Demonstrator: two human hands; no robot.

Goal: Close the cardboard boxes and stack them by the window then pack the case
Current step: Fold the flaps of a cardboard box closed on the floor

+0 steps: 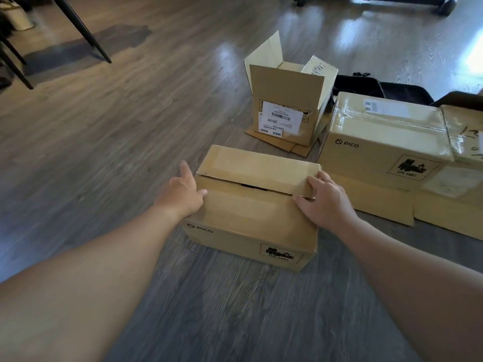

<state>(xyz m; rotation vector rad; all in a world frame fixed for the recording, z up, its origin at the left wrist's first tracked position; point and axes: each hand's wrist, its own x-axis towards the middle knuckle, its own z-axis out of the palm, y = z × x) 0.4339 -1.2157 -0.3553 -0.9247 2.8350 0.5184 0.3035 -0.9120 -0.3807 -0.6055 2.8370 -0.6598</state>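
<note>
Your left hand point(183, 192) lies flat against the left end of the near PICO box point(254, 212), fingers straight. Your right hand point(324, 202) rests with relaxed fingers on its top at the right, pressing the flaps down. That box sits on the floor point(130, 113) right in front of you, its flaps folded over but with a dark gap along the seam, so you have it nearly closed, not sealed. Behind it the labelled box point(286, 111) stands with its flaps up: not closed. To the right, the larger PICO box point(384, 142) looks taped shut. Nothing appears stacked by a window yet, and the black case point(407, 92) beyond waits unpacked, as far as you can see.
</note>
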